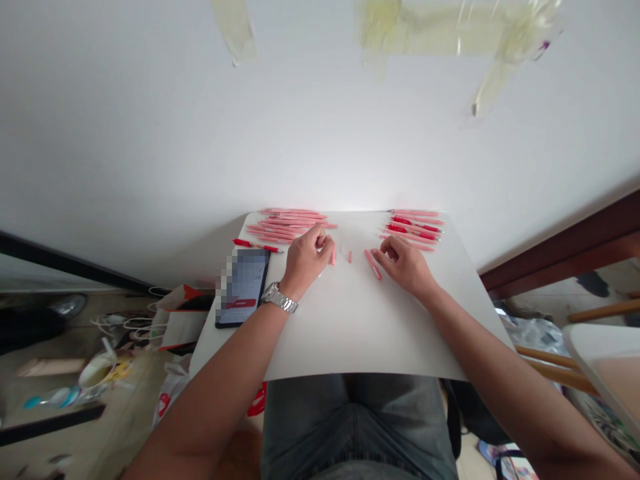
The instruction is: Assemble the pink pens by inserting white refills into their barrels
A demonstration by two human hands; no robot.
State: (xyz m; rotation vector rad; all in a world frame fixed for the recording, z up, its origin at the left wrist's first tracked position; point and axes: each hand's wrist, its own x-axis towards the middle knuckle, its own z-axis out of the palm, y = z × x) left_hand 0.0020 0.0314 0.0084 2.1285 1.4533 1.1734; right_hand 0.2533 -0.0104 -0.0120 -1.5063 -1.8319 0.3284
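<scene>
My left hand [306, 258], with a metal watch at the wrist, rests on the small white table [350, 333], its fingers curled round a short pink pen part [333, 256]. My right hand [404, 263] lies to the right, fingers pinched on the end of a pink pen barrel [373, 264]. A tiny pink piece [350, 256] lies between the two hands. A pile of pink pen barrels [290, 224] sits behind my left hand. A row of red and pink pens [415, 227] lies behind my right hand.
A dark phone [243, 285] lies at the table's left edge, with a red pen [257, 246] just above it. The white wall stands right behind the table. Bags, cables and cups clutter the floor at left; wooden furniture stands at right.
</scene>
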